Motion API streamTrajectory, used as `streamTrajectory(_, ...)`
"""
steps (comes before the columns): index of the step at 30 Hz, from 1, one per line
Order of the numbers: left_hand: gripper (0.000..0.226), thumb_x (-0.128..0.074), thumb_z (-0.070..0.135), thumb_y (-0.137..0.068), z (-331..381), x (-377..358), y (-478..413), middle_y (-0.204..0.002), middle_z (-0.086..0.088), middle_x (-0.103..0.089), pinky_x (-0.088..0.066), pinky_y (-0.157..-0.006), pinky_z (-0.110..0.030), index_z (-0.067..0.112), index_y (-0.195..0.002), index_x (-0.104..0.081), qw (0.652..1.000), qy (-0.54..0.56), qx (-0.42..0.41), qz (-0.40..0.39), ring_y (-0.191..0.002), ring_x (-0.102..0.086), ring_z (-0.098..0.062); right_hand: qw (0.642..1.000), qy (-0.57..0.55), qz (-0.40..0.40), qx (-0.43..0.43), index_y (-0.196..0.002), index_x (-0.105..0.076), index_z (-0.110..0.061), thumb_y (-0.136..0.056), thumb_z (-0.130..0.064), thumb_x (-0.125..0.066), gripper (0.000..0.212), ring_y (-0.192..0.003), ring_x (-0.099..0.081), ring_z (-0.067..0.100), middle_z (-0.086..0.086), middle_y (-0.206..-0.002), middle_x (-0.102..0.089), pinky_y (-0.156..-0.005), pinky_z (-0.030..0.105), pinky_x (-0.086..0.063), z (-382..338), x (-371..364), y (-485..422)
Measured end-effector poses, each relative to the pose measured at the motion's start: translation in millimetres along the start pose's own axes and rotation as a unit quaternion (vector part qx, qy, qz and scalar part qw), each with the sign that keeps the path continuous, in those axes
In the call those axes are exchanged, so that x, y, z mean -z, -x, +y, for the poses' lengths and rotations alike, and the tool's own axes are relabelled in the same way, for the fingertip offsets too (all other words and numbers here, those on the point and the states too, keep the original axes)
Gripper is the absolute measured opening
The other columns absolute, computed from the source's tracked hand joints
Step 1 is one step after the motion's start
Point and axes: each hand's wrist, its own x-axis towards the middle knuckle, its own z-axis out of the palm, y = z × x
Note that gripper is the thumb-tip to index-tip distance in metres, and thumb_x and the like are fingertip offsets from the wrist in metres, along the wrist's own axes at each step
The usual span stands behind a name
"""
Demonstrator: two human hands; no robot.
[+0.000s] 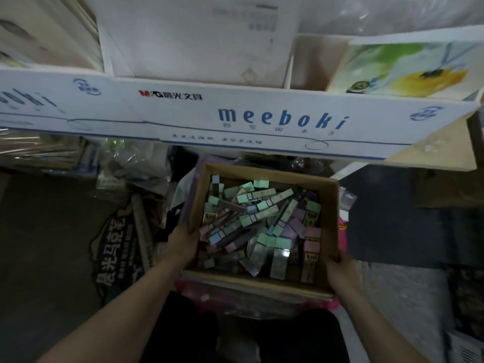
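Observation:
An open brown cardboard box (332, 205) sits in the middle of the view, low in front of me. It is packed with several small long packets (262, 221) in green, blue, purple and pink, lying jumbled. My left hand (183, 238) grips the box's left wall near the front corner, thumb over the rim. My right hand (340, 271) holds the right front corner, fingers wrapped round the outside. Both forearms reach in from the bottom of the frame.
A long white carton printed "meeboki" (282, 121) overhangs just beyond the box. More white boxes (199, 38) are stacked behind it. Plastic bags (136, 166) and a dark printed banner (115, 250) lie on the left floor. Something pink (341, 231) sits under the box.

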Motion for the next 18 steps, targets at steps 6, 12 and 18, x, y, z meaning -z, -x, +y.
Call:
streamTrajectory(6,0.039,-0.072,0.042,-0.093,1.4,16.1,33.0,-0.089,-0.004,-0.068,-0.043,-0.067,-0.034,0.01,-0.114,-0.066,0.999,0.035,-0.021,0.011,-0.085,-0.064,-0.024,0.999,-0.01,0.015,0.041,-0.087,-0.064,-0.014,-0.094,-0.014,-0.057,0.01,-0.073,-0.064,0.029,0.015,-0.082,-0.068,-0.07,0.045,-0.053,-11.3,22.8,32.4)
streamTrajectory(12,0.041,-0.078,0.051,-0.084,-4.3,57.1,109.8,-0.085,-0.009,-0.077,-0.061,-0.069,-0.043,0.015,-0.1,-0.067,0.991,0.133,0.015,-0.012,-0.074,-0.074,-0.025,0.996,0.007,-0.012,0.083,-0.085,-0.065,-0.004,-0.096,-0.019,-0.057,0.02,-0.08,-0.063,0.038,0.02,-0.084,-0.068,-0.076,0.05,-0.053,-39.0,67.4,93.5)
streamTrajectory(18,0.032,-0.076,0.047,-0.079,-17.1,103.3,215.0,-0.088,-0.025,-0.076,-0.055,-0.08,-0.071,0.025,-0.102,-0.073,0.966,0.255,0.042,-0.011,-0.082,-0.072,-0.049,0.988,0.04,-0.06,0.134,-0.081,-0.067,-0.019,-0.092,-0.008,-0.056,0.019,-0.08,-0.067,0.028,0.01,-0.085,-0.072,-0.076,0.048,-0.057,-67.3,101.8,164.8)
